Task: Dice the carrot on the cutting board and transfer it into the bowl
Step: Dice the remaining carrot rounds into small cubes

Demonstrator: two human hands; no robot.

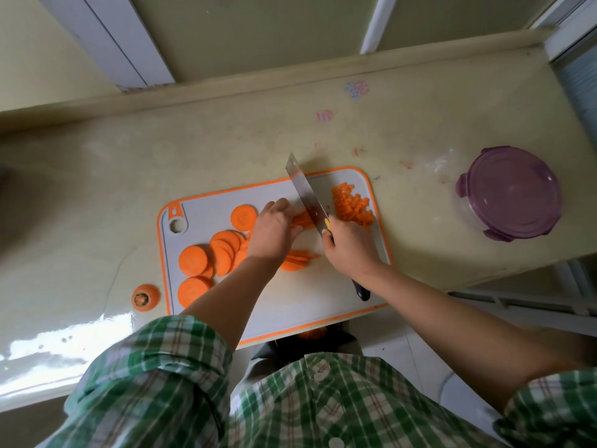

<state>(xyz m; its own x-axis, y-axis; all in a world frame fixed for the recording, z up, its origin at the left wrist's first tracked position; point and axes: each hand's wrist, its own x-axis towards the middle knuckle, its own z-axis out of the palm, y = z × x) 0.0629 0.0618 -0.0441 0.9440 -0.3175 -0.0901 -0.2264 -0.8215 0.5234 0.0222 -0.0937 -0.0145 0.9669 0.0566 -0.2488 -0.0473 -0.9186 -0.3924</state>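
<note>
Starting on the board's (290,292) left half: round slices (206,257), stiff, light, probably slick. Mid-board, the left hand (274,231) claws down on a bundle of strips (302,218) — best pinned from above, they'll roll. The right hand (349,250) grips the knife (303,189) handle. Dice (352,205) sit at the board's right end, with the lidded bowl (510,194) well off its right.

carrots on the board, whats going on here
A person is dicing carrot on the cutting board. The right hand grips the knife, whose blade is down on the carrot strips that the left hand holds in place. A diced pile sits at the board's far right, and round slices wait uncut on the left. The bowl stands off to the right with its purple lid on.
</note>
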